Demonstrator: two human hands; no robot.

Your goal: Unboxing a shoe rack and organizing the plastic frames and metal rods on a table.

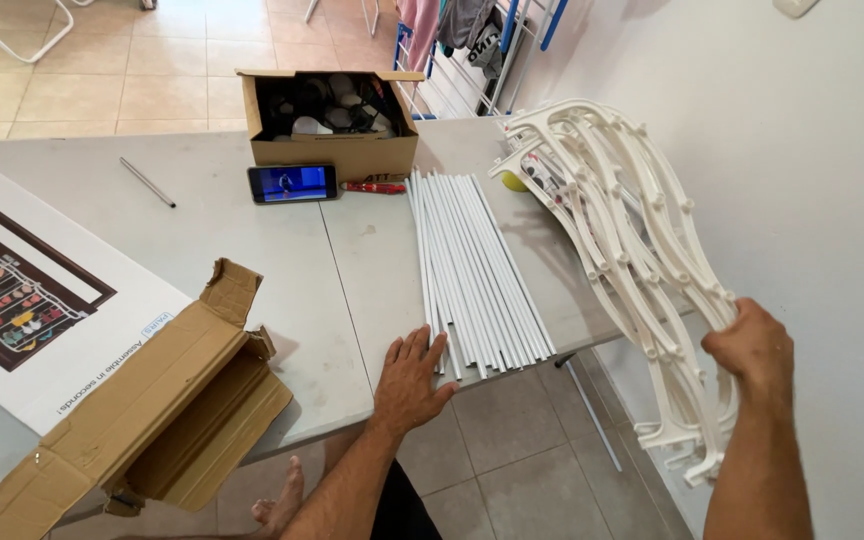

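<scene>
My right hand (755, 345) grips a bundle of white plastic curved frame pieces (620, 215) with small pegs, held tilted from the table's far right corner down past its edge. My left hand (410, 378) lies flat, fingers spread, on the grey table (272, 260) at its front edge, its fingertips touching the near ends of a row of several white tubes (472, 265) lying side by side.
An open brown carton (177, 400) with a printed white sleeve lies at the left. At the back stand a small cardboard box of parts (330, 112), a phone (292, 183), a red pen (372, 187) and a thin metal rod (147, 182). A drying rack (472, 40) stands behind the table, a white wall at right.
</scene>
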